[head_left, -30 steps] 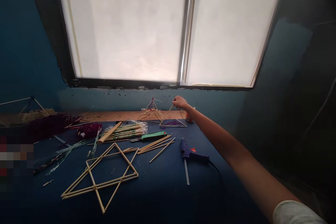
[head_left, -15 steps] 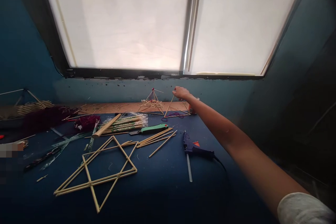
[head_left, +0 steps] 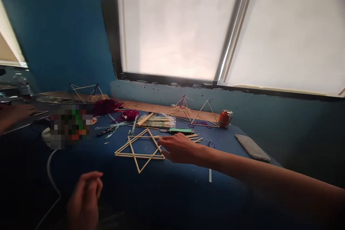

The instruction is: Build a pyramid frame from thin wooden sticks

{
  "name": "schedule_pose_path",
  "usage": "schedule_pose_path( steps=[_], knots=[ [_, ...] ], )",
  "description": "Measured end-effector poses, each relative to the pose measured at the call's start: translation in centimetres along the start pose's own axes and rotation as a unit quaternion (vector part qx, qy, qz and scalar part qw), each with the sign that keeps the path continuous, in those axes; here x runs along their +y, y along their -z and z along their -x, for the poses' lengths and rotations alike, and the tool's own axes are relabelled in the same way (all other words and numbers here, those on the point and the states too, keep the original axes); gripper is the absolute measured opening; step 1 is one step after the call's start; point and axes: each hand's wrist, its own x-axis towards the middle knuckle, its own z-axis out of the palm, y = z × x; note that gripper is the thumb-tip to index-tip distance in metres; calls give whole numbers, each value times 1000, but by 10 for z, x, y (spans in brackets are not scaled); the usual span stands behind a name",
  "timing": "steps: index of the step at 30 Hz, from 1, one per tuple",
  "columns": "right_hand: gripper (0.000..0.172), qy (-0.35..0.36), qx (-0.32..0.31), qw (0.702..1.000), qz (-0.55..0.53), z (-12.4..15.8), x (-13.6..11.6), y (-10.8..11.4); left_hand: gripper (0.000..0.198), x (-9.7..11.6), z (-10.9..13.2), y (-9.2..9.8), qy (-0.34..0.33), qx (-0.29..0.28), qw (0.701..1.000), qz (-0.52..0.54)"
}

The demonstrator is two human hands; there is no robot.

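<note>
The fingers of our right hand (head_left: 179,150) spread open beside the stick star frame (head_left: 140,155), those of our left hand (head_left: 84,197) curl empty, and one careless knock could break the frame's joints.

Glaring window (head_left: 178,25) lights scene from behind; foreground dark, edges warped.
</note>
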Motion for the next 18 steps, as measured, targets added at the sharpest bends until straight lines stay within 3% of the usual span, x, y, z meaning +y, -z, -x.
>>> schedule_pose_path(
  steps=[2,5,9,15,18],
  knots=[
    [23,8,-33,998,46,-8,-20,-9,5,14,-20,-3,-35,-16,995,-96],
    [24,-30,-85,994,55,-15,-32,-11,13,24,-50,-8,-108,-86,966,-219],
    [23,-86,-93,991,35,-8,-34,0,21,23,-81,-9,-232,-203,878,-366],
    [20,-115,-77,990,-34,-6,-22,5,26,17,-92,-17,-371,-289,781,-410],
    [26,-156,-84,982,-68,-18,-14,-3,26,15,-95,-23,-401,-318,753,-413]
  ],
)
